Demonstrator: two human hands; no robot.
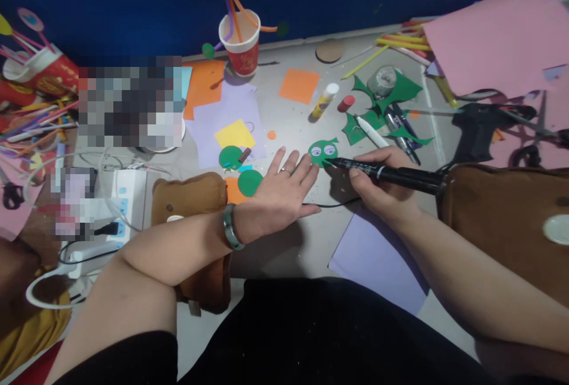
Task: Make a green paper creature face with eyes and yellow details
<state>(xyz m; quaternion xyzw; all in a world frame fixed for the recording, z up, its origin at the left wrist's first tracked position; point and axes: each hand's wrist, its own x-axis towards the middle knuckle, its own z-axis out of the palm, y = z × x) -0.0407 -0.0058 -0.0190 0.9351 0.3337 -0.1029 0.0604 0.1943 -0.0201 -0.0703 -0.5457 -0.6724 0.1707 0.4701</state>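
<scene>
Think of a clock lying flat, with the little green face at its middle. The biggest thing I see is the gray table (pixel 288 121). A fat brown cushion (pixel 502 225) sits between three and four o'clock, and a purple sheet (pixel 377 260) lies at five.

The left hand (pixel 284 192) lies palm down at eight o'clock. Its fingers are spread apart, and the tips come up to the left edge of the green face. The right hand (pixel 391 189), at four, has its thumb and fingers clamped on a black marker (pixel 386 173). The red cup (pixel 243 59) is up at eleven, well apart from the work.

The marker points in from three o'clock. Its tip is at the low right part of the green face (pixel 322 160); I can't tell if it touches the paper. Two eyes (pixel 329 151) are on the upper part.

To draw neatly, press the edge down with the left fingertips so the paper can't slide. Lean the right hand on the table, make small, light lines, and don't smear the eyes.
</scene>
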